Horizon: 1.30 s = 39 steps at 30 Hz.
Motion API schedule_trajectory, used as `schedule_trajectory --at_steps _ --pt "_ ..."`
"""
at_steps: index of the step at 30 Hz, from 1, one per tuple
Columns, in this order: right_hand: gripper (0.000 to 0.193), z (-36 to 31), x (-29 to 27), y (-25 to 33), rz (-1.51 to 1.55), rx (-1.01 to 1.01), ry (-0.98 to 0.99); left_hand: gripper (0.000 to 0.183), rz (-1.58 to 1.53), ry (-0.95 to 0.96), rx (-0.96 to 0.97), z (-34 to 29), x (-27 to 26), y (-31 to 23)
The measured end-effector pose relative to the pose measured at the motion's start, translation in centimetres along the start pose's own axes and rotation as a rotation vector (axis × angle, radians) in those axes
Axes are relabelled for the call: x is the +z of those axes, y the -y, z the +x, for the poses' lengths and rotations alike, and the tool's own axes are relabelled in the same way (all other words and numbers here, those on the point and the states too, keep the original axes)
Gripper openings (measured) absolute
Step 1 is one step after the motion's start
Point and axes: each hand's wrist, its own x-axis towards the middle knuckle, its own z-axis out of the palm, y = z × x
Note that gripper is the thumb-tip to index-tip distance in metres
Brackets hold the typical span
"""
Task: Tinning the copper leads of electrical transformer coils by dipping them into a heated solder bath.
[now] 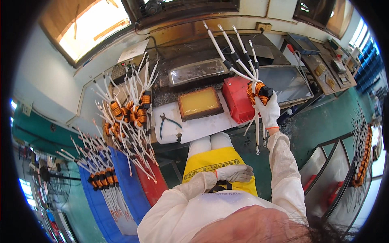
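My right hand (268,111), in a white glove with an orange cuff edge, is closed around a toroidal coil (253,92) of copper wire. White sleeved leads with metal ring lugs and black bands rise from the coil, and more leads hang below it. A red plastic bin (236,99) sits just left of the coil. My gloved left hand (237,173) lies flat across my lap on a yellow apron (210,160), its fingers stretched out and nothing in them. Ahead of me on the bench is a shallow rectangular tray (219,111) with yellowish contents.
Cutting pliers (170,121) lie on white paper (162,135) left of the tray. Several more coils (137,115) are heaped at left, above a blue bin (135,193) holding others. A metal-framed panel (283,84) stands at right. Coils line a rack (344,178) at far right.
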Motion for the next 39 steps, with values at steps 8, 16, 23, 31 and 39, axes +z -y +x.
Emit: schedule_trajectory --at_steps 8,16,23,31,39 --pt "0.07 -0.6 0.0 1.5 -0.048 0.071 0.013 0.043 -0.065 0.146 -0.193 -3.2 0.2 1.3" --pt "0.068 -0.8 -0.1 1.3 -0.054 0.028 -0.059 0.046 0.053 0.136 -0.224 -1.8 -1.5 0.1" --pt "0.073 -1.4 0.1 1.8 -0.008 0.026 0.025 0.046 -0.062 0.237 -0.128 -0.1 -4.0 0.7" --pt "0.067 -1.5 -1.2 1.7 0.057 -0.005 0.024 0.043 0.055 0.21 -0.072 2.0 -3.5 1.7" --pt "0.064 -1.0 -0.1 0.5 0.051 -0.061 -0.009 0.042 0.292 0.326 -0.092 3.8 -4.2 -0.7"
